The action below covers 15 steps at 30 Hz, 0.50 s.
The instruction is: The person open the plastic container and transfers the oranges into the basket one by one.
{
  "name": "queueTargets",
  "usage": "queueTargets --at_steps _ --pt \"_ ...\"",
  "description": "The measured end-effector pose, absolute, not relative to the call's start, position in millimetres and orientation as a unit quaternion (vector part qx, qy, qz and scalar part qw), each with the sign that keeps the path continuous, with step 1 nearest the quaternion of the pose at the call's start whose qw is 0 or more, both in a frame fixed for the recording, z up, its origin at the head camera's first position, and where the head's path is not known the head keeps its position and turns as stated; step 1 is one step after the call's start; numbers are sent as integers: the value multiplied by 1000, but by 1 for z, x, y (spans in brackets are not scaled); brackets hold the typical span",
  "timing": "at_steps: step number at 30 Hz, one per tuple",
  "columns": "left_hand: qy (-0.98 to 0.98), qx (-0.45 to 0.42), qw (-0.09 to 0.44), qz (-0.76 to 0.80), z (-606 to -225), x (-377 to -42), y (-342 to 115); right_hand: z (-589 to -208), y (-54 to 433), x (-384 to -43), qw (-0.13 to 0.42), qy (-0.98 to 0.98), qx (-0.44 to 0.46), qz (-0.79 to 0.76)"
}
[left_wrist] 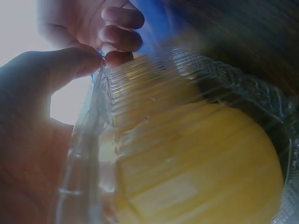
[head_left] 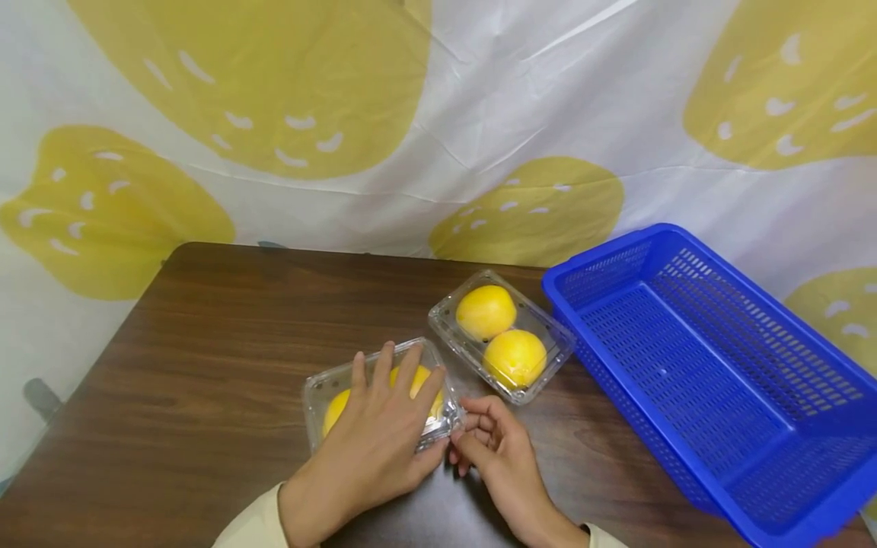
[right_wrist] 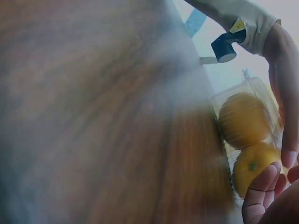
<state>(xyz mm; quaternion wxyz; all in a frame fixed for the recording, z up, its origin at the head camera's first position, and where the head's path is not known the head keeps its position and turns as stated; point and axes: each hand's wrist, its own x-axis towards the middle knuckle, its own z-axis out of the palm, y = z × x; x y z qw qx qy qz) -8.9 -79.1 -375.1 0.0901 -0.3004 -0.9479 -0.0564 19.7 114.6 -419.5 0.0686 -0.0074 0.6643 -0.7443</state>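
Apparently, the step in hand is working the edge of a clear box (head_left: pixel 315 392) that sits on the table (head_left: pixel 205 365) with two yellow fruits (head_left: pixel 333 409) inside; opening or closing, I cannot tell. I see the left hand (head_left: pixel 377 434) spread over its top, gripping nothing; the right hand (head_left: pixel 503 457), fingers curled, pinches its near-right corner. Next, I judge, calls for steady pressure above. The right wrist view shows a green spot (right_wrist: pixel 252 165) on one fruit, hidden from the head view.

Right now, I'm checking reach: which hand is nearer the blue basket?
Right: the right hand is left of the blue basket; the left hand is farther left, over a clear box.
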Motion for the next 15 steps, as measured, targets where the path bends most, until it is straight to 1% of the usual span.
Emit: queueTargets --at_steps 7,15 --pt "-949 -297 86 -54 -376 -9 -79 -420 118 14 90 646 -10 -758" --pt "-951 -293 77 -59 -375 -10 -78 -419 131 1 168 622 -13 -765"
